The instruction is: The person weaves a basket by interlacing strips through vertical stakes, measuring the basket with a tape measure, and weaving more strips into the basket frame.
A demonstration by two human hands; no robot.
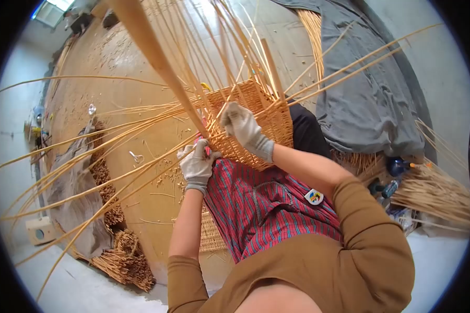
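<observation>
A square wicker basket (274, 122) rests tilted on my lap, with long loose rods fanning out from its upper edge. Thick wooden posts (164, 68) rise from its corners. My left hand (196, 161), in a white knit glove, is closed at the basket's left corner, where a bundle of long wicker rods (136, 124) runs out to the left. Over the basket's near left part, my gloved right hand (241, 125) is closed with its fingers curled by a thin upright rod. The fingertips of both hands are partly hidden.
Bundled sticks (125, 261) lie at the left, partly under a grey cloth (78, 198). A dark grey sheet (368, 99) covers more rods at the right. Pale rods (433, 193) and bottles (397, 166) are at the lower right. Another woven piece (211, 235) sits by my left forearm.
</observation>
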